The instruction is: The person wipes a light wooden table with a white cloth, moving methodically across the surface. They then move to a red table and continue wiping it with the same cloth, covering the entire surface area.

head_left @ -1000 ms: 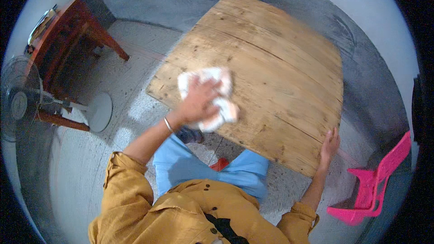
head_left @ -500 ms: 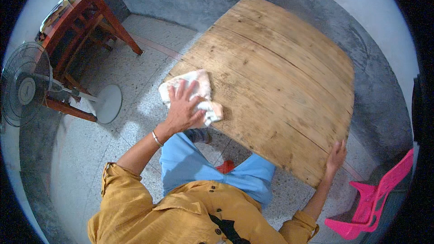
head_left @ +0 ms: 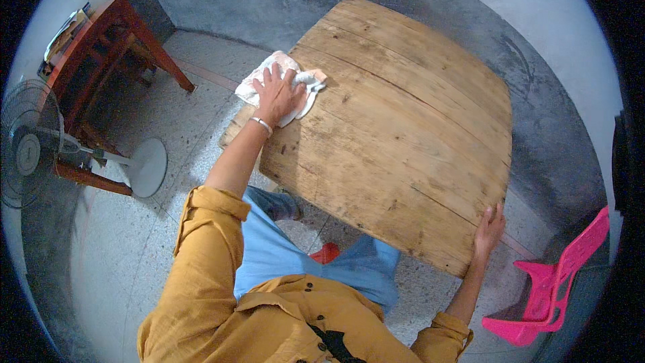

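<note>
A white cloth with pale orange patches lies bunched at the far left edge of a worn wooden tabletop. Pressing on it from above is my left hand, its fingers spread over the fabric and holding it against the wood. Part of the cloth hangs past the edge. My right hand grips the tabletop's right edge near its front corner, fingers along the side. What lies under the edge there is hidden.
Left of me stand a pedestal fan and a reddish wooden table with papers on top. A pink plastic chair is at the right. Beyond the tabletop runs a grey-painted wall. My legs are just below the near edge.
My left hand has slid the cloth away from me along the left side, from the near left corner to farther up. My right hand stays on the right edge.
</note>
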The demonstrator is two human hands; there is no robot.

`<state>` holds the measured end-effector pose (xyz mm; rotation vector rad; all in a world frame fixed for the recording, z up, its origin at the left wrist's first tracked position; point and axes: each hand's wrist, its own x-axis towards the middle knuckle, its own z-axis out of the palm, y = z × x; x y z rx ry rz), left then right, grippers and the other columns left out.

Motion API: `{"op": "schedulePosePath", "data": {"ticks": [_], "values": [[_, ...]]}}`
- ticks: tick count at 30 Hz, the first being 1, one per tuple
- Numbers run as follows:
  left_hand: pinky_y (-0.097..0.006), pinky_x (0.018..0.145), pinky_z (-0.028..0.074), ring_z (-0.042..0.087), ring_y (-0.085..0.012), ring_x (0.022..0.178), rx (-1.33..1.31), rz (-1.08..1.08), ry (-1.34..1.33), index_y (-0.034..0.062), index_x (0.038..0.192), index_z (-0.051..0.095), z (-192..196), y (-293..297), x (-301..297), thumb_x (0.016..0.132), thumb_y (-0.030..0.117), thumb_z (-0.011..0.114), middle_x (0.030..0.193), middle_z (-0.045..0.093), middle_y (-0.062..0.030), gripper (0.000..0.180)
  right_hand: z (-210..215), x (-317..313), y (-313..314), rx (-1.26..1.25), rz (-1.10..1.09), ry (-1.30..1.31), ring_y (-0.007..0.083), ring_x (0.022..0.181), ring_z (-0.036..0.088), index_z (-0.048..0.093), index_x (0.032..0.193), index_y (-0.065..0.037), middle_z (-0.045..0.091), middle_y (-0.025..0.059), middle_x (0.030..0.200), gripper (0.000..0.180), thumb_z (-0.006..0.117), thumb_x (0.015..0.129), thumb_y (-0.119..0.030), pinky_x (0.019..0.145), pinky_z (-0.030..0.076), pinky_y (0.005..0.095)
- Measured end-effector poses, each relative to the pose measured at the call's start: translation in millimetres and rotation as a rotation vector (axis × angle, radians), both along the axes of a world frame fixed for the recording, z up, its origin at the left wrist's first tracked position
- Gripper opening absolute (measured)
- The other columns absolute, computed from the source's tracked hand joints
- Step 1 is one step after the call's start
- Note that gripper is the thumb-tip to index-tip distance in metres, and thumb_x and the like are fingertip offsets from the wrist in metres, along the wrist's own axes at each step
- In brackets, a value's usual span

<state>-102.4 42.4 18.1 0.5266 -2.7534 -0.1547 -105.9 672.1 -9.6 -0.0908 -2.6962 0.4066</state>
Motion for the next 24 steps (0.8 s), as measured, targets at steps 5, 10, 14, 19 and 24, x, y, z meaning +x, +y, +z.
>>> {"op": "schedulePosePath", "data": {"ticks": [5,10,14,19,24], "values": [[-0.067,0.107,0.014,0.023,-0.0444,0.139,-0.005,-0.351,-0.069,0.0153,0.125,0.053,-11,41,75,0.089,0.046,0.054,0.148,0.028,-0.0236,0.047,-8,2,13,-0.073,0.017,-0.007,0.0423,0.121,0.046,0.048,0.135,-0.005,0.050,0.0264,0.130,0.050,0.048,0.097,-0.038,0.102,0.037,0.0483],[-0.064,0.111,0.011,0.019,-0.0424,0.142,0.064,-0.476,-0.188,0.0160,0.135,0.046,16,62,142,0.084,0.051,0.061,0.151,0.025,-0.0227,0.063,13,6,-12,-0.157,-0.051,-0.119,0.0423,0.126,0.043,0.046,0.136,-0.003,0.043,0.0257,0.139,0.051,0.048,0.097,-0.036,0.107,0.033,0.0470],[-0.054,0.115,0.012,0.021,-0.0401,0.142,0.127,-0.271,-0.012,0.0065,0.144,0.034,11,33,88,0.080,0.057,0.062,0.150,0.026,-0.0259,0.086,7,4,-6,-0.130,-0.047,-0.105,0.0427,0.129,0.041,0.045,0.137,-0.003,0.042,0.0265,0.140,0.050,0.048,0.097,-0.034,0.108,0.032,0.0467],[-0.050,0.113,0.020,0.027,-0.0396,0.139,-0.032,-0.175,0.065,0.0011,0.141,0.036,-17,-7,-37,0.087,0.053,0.055,0.147,0.034,-0.0260,0.077,9,6,-7,-0.095,0.023,-0.027,0.0427,0.127,0.041,0.046,0.136,-0.002,0.044,0.0265,0.138,0.048,0.049,0.097,-0.030,0.108,0.032,0.0478],[-0.049,0.112,0.021,0.030,-0.0386,0.138,-0.024,-0.190,0.062,0.0023,0.139,0.041,1,12,-134,0.088,0.058,0.049,0.146,0.035,-0.0253,0.076,8,9,1,-0.051,0.017,-0.055,0.0426,0.125,0.042,0.048,0.133,-0.002,0.046,0.0265,0.136,0.047,0.050,0.096,-0.031,0.107,0.032,0.0486]]}}
